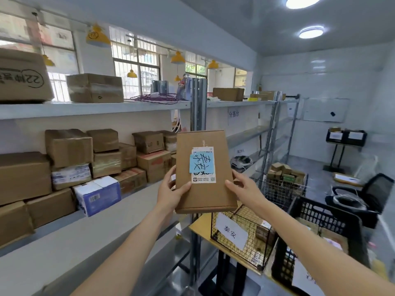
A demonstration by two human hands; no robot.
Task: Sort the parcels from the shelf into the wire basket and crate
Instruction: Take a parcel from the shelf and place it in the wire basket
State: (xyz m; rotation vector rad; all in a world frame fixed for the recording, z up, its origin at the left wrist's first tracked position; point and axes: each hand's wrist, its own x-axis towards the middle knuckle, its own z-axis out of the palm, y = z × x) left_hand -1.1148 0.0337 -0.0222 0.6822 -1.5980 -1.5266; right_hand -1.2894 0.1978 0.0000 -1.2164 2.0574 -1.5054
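I hold a flat brown cardboard parcel (215, 194) up in front of me, its face toward the camera, with a white shipping label and a blue handwritten note on it. My left hand (171, 192) grips its left edge, thumb on the front. My right hand (245, 191) grips the right edge the same way. Below the parcel stands a black wire basket (239, 248) with a white paper tag, on a wooden table top. To its right is a black plastic crate (329, 216). Many cardboard parcels (68, 146) are stacked on the grey shelf (89, 227) at the left.
A metal shelf post (197, 103) rises just behind the parcel. Further right a wire cart (284, 184) holds small boxes. A black office chair (367, 195) stands at the far right. More boxes sit on the top shelf (96, 107).
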